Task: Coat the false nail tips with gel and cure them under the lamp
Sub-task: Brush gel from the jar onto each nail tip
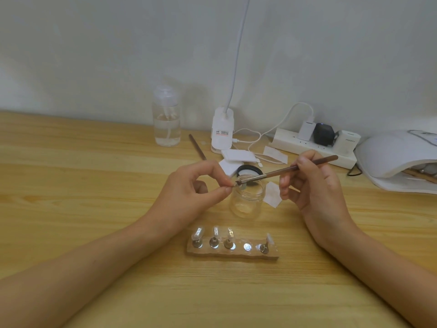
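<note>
My left hand pinches a small nail tip on its stand between thumb and forefinger, above a clear glass jar. My right hand grips a brown brush, and its bristles touch the pinched tip. Near me lies a clear holder block with several nail tips standing on metal pegs; one spot shows only a bare metal disc. The white curing lamp sits at the far right.
On the wooden table stand a clear pump bottle, a white clip lamp base, a power strip with plugs, white pads, a black jar lid and a spare brush.
</note>
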Demonstrator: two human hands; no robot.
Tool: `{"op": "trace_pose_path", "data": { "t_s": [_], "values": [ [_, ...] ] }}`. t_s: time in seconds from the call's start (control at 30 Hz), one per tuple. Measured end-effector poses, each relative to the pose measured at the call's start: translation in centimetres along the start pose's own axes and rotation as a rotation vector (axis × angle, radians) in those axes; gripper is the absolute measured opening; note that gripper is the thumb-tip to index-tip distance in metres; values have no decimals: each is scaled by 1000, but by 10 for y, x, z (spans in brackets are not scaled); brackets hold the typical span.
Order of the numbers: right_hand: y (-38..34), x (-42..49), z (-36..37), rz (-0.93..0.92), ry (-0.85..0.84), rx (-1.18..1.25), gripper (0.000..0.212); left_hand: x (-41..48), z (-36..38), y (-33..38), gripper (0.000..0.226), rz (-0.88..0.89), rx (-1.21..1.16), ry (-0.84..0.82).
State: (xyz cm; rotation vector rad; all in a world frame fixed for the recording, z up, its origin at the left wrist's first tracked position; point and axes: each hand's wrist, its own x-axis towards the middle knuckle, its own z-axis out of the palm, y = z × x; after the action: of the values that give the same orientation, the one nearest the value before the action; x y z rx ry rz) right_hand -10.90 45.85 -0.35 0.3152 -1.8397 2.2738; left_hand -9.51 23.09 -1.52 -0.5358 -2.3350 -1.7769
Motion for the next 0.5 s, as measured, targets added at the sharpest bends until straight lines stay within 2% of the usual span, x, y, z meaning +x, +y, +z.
{"op": "trace_pose_path", "data": {
  "t_s": [0.13,0.27,0.4,0.5],
  "values": [
    [0,1,-2,34,65,9,23,0,0,1,13,3,-7,-9],
    [0,0,0,-6,-17,24,24,0,0,2,13,-5,5,-12],
    [0,0,-2,27,50,-5,24,-1,0,2,14,-11,3,-14],
    [-2,0,0,-4,4,38,23,0,0,2,12,-23,1,-13]
  ]
}}
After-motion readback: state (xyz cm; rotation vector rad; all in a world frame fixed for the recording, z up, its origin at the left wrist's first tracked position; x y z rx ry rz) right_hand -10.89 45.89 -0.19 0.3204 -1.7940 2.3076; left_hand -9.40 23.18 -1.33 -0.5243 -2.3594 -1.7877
